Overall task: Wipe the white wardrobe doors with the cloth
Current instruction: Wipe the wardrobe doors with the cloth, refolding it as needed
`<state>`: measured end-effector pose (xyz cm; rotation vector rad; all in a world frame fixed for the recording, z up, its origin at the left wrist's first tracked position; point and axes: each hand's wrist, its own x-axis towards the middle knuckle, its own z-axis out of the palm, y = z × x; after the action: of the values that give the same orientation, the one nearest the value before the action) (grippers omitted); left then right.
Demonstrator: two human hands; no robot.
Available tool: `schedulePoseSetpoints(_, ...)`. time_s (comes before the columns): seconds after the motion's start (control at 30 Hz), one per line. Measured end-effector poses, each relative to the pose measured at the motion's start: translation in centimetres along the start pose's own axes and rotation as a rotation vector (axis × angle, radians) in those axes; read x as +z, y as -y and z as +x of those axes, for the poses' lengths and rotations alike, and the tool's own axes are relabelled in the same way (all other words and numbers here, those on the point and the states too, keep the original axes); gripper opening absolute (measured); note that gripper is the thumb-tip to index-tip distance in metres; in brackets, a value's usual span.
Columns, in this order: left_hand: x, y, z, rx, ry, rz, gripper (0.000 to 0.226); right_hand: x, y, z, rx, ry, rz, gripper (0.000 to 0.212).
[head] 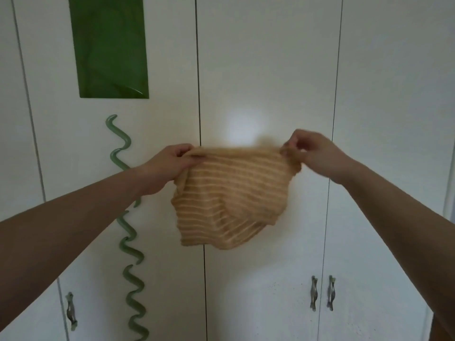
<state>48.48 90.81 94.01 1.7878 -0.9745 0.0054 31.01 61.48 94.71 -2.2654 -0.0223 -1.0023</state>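
Note:
A tan cloth point(229, 200) with pale stripes hangs spread between my two hands in front of the white wardrobe doors point(266, 70). My left hand point(170, 161) pinches its upper left corner. My right hand point(312, 151) pinches the upper right corner. The cloth droops in the middle and its lower edge hangs free, across the seam between two doors. Whether it touches the door surface I cannot tell.
A green rectangular panel point(110, 48) and a wavy green strip point(128, 227) decorate the left door. Metal handles sit low on the doors: one at the left point(71, 308), a pair at the right point(322, 292). A bright light spot shines above the cloth.

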Motion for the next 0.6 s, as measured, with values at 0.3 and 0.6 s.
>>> schedulePoseSetpoints(0.3, 0.0, 1.4, -1.8, -0.321, 0.255, 0.258, 0.016, 5.7, -3.1, -1.9, 0.520, 0.115, 0.240, 0.031)
schedulePoseSetpoints(0.6, -1.9, -1.8, 1.0, -0.298, 0.034, -0.590, 0.080, 2.0, -1.3, 1.5, 0.695, -0.013, 0.968, 0.051)
